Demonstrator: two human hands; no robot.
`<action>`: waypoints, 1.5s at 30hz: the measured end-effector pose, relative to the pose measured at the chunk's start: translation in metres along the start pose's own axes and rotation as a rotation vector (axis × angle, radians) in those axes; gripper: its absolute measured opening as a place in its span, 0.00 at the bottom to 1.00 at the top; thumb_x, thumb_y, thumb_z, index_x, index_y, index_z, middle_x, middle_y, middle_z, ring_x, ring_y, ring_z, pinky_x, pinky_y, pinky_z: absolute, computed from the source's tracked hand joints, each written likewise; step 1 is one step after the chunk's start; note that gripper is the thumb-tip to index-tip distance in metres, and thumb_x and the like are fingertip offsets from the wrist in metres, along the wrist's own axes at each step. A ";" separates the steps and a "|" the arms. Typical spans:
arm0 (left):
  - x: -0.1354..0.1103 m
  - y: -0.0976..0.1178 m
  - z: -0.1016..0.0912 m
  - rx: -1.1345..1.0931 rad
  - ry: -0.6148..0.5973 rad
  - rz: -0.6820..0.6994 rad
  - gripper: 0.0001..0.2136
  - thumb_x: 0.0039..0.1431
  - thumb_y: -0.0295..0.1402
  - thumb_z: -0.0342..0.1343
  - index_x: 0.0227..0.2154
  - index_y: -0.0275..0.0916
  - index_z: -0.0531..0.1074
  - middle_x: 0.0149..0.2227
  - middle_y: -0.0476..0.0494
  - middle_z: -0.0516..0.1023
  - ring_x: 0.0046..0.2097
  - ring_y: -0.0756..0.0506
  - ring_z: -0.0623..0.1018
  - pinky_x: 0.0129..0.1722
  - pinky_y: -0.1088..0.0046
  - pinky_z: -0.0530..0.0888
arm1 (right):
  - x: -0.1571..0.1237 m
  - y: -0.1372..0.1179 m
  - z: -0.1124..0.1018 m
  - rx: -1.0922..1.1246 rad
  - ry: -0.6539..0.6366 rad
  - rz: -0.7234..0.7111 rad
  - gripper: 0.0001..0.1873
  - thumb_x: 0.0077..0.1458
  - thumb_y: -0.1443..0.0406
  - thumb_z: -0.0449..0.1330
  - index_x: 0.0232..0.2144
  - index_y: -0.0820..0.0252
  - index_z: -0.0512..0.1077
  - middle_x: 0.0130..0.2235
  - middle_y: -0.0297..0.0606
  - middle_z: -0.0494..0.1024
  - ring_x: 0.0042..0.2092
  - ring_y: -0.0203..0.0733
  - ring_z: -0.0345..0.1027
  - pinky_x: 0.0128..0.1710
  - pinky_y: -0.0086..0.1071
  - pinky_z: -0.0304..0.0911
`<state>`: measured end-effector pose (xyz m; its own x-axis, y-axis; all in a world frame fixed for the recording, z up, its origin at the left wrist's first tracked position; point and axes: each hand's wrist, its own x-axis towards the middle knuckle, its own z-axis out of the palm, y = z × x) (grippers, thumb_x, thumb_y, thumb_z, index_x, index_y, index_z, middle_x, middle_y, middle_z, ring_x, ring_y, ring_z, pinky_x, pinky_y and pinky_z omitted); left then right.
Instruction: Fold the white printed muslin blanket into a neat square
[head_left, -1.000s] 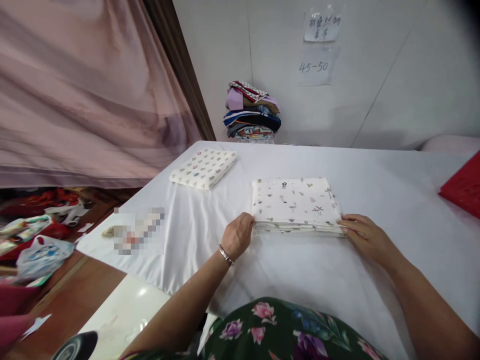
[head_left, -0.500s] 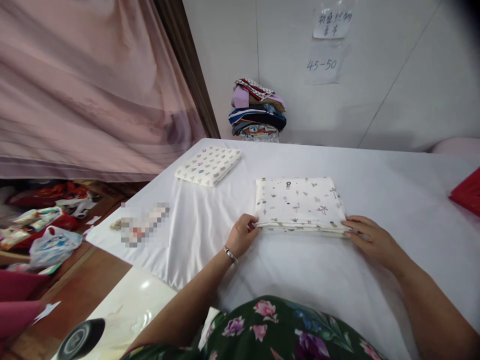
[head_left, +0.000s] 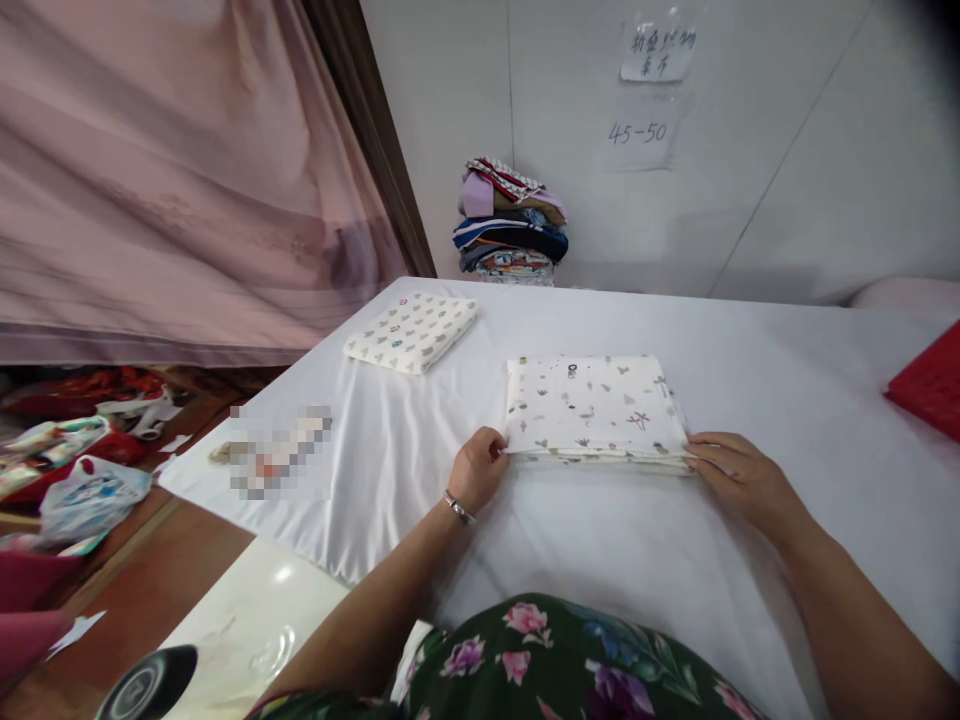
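Observation:
A folded white cloth with small printed figures point(head_left: 592, 405) lies flat on the white tablecloth point(head_left: 585, 540) in front of me. My left hand point(head_left: 478, 470) pinches its near left corner between thumb and fingers, with a bracelet on the wrist. At the near right corner, my right hand point(head_left: 731, 475) grips the folded layers, thumb below and fingers above. The layered near edge faces me. Further left on the table rests a second folded cloth, white with small grey motifs point(head_left: 411, 332), and neither hand touches it.
A stack of folded textiles point(head_left: 511, 220) stands behind the table by the wall. A red item point(head_left: 930, 385) sits at the right edge. Left of the table are a pink curtain point(head_left: 165, 180) and plastic bags point(head_left: 94, 500) on the floor side. A pixelated patch point(head_left: 281, 455) hides something on the table.
The view has shifted slightly, so everything sits a little further left. Both hands stay at the near corners of the folded cloth, which looks almost the same.

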<state>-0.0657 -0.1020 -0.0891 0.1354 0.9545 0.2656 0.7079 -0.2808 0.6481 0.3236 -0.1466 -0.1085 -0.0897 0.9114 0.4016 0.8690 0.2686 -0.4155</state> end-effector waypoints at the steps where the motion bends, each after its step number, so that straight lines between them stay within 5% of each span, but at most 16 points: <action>1: 0.000 0.000 0.000 0.004 0.007 0.041 0.07 0.46 0.23 0.50 0.29 0.40 0.65 0.27 0.51 0.68 0.28 0.51 0.69 0.29 0.75 0.68 | 0.000 -0.001 0.000 -0.007 -0.005 -0.002 0.13 0.55 0.56 0.52 0.38 0.48 0.73 0.46 0.32 0.72 0.47 0.43 0.66 0.47 0.39 0.65; 6: 0.005 0.010 -0.001 0.134 0.017 0.391 0.16 0.51 0.24 0.51 0.45 0.40 0.65 0.45 0.41 0.69 0.46 0.44 0.69 0.45 0.65 0.68 | 0.003 -0.010 -0.001 -0.056 -0.018 -0.045 0.15 0.55 0.56 0.53 0.43 0.48 0.71 0.51 0.34 0.68 0.50 0.45 0.64 0.47 0.40 0.65; 10: 0.013 0.021 0.004 0.220 -0.089 0.507 0.14 0.55 0.31 0.52 0.45 0.43 0.68 0.44 0.42 0.70 0.46 0.43 0.69 0.44 0.63 0.67 | 0.006 -0.016 -0.002 -0.019 -0.007 -0.101 0.13 0.56 0.58 0.52 0.41 0.48 0.73 0.52 0.34 0.67 0.51 0.46 0.62 0.48 0.40 0.64; 17: 0.023 0.028 0.014 0.179 -0.148 0.421 0.11 0.58 0.40 0.51 0.39 0.42 0.72 0.36 0.44 0.73 0.39 0.45 0.71 0.39 0.65 0.65 | 0.009 -0.022 -0.003 0.084 0.014 -0.055 0.11 0.55 0.60 0.54 0.40 0.50 0.72 0.46 0.37 0.72 0.50 0.46 0.63 0.50 0.44 0.62; 28: 0.040 0.047 0.020 0.142 -0.259 0.197 0.03 0.46 0.25 0.56 0.22 0.40 0.69 0.27 0.50 0.70 0.33 0.48 0.70 0.36 0.70 0.64 | 0.014 -0.032 0.005 0.168 -0.067 0.073 0.11 0.54 0.60 0.54 0.39 0.52 0.72 0.48 0.37 0.70 0.52 0.45 0.60 0.50 0.42 0.61; 36: 0.032 0.049 0.014 0.032 -0.135 0.359 0.05 0.48 0.23 0.53 0.23 0.40 0.67 0.30 0.48 0.72 0.34 0.47 0.70 0.39 0.68 0.65 | 0.014 -0.033 0.002 0.408 0.048 0.237 0.07 0.50 0.59 0.58 0.26 0.56 0.70 0.41 0.37 0.73 0.45 0.43 0.66 0.48 0.40 0.60; 45: 0.027 0.042 0.022 0.078 -0.207 0.486 0.05 0.53 0.25 0.50 0.30 0.40 0.67 0.34 0.44 0.73 0.42 0.44 0.71 0.43 0.65 0.66 | 0.010 -0.019 -0.008 0.259 0.049 0.039 0.06 0.50 0.60 0.57 0.29 0.52 0.73 0.40 0.37 0.75 0.47 0.46 0.65 0.49 0.44 0.62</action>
<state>-0.0173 -0.0859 -0.0702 0.5889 0.7184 0.3702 0.5782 -0.6946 0.4281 0.3099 -0.1445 -0.0902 -0.0297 0.9083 0.4173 0.7170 0.3103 -0.6242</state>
